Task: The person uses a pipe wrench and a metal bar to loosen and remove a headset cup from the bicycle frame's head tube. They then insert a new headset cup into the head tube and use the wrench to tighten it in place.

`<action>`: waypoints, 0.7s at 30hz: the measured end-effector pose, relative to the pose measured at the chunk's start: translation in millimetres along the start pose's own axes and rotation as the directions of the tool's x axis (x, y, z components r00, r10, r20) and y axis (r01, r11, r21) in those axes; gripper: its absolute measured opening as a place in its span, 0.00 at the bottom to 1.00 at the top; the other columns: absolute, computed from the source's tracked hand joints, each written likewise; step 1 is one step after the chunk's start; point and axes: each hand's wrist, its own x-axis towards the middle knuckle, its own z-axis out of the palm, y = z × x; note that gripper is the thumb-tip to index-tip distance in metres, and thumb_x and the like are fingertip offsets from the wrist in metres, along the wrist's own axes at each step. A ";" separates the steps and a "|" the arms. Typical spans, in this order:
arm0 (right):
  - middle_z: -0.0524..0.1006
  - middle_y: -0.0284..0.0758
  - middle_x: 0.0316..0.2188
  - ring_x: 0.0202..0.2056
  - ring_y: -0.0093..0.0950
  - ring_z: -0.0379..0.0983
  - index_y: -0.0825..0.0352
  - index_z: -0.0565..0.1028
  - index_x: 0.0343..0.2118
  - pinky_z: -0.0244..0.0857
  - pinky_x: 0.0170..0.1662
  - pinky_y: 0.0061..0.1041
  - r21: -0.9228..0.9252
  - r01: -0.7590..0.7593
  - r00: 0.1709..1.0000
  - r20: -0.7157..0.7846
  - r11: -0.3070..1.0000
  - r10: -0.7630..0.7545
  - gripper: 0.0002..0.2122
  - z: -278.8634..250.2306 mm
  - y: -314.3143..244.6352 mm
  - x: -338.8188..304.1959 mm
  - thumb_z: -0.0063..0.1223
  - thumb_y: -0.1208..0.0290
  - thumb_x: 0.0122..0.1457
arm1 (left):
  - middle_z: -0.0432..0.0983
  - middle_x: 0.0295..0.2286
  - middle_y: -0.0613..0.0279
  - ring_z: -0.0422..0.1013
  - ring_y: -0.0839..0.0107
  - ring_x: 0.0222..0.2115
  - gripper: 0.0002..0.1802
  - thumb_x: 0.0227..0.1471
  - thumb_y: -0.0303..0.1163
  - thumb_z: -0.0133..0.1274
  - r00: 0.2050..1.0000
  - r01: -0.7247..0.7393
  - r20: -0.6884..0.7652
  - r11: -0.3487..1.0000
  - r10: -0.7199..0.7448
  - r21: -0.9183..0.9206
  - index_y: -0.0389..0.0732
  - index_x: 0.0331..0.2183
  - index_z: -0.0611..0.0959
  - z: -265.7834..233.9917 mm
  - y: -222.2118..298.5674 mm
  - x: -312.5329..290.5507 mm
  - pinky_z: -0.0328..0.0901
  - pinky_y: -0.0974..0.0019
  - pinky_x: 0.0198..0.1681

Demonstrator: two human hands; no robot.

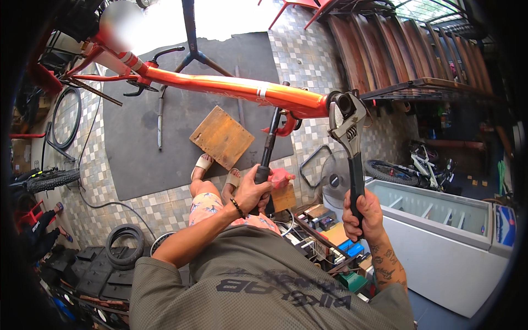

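Gripping adjustable wrench (351,131) by its black handle (356,184) with right hand (363,214), fist closed near lower end, forearm almost upright from lower right. Clasping black bar (269,144) at its thicker lower part with left hand (256,190), also closed, elbow bent, forearm slanting up from lower left. Holding wrench head up at right end of orange bike frame (220,86); can't tell exact jaw contact. Note chest freezer (434,264) at right, interior visible, white dividers inside. Note blue box (352,248) in clutter below right hand; can't tell contents.
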 end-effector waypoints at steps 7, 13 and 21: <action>0.63 0.32 0.16 0.10 0.19 0.56 0.69 0.65 0.43 0.56 0.12 0.22 0.089 0.016 0.998 -0.066 0.996 -0.010 0.24 24.3 16.5 -1.7 0.51 0.46 0.70 | 0.66 0.17 0.66 0.63 0.75 0.09 0.20 0.58 0.22 0.57 0.994 -0.089 -0.053 0.996 0.091 0.027 0.41 0.49 0.68 -4.4 -14.9 5.6 0.58 0.66 0.10; 0.62 0.31 0.15 0.10 0.19 0.55 0.69 0.65 0.42 0.56 0.11 0.23 0.096 0.059 0.988 -0.147 0.994 -0.044 0.24 42.7 27.8 -0.5 0.51 0.46 0.70 | 0.66 0.17 0.68 0.64 0.75 0.09 0.21 0.58 0.21 0.55 0.997 -0.079 -0.023 0.997 0.079 -0.012 0.43 0.51 0.68 -6.4 -24.7 14.7 0.59 0.66 0.09; 0.61 0.31 0.15 0.10 0.18 0.55 0.68 0.65 0.41 0.56 0.11 0.23 0.117 0.130 0.954 -0.287 0.985 -0.092 0.25 78.9 42.4 2.7 0.50 0.45 0.70 | 0.66 0.17 0.69 0.62 0.77 0.09 0.24 0.58 0.20 0.53 0.993 -0.116 -0.017 0.993 0.115 -0.021 0.40 0.55 0.67 -2.2 -28.8 17.8 0.60 0.68 0.10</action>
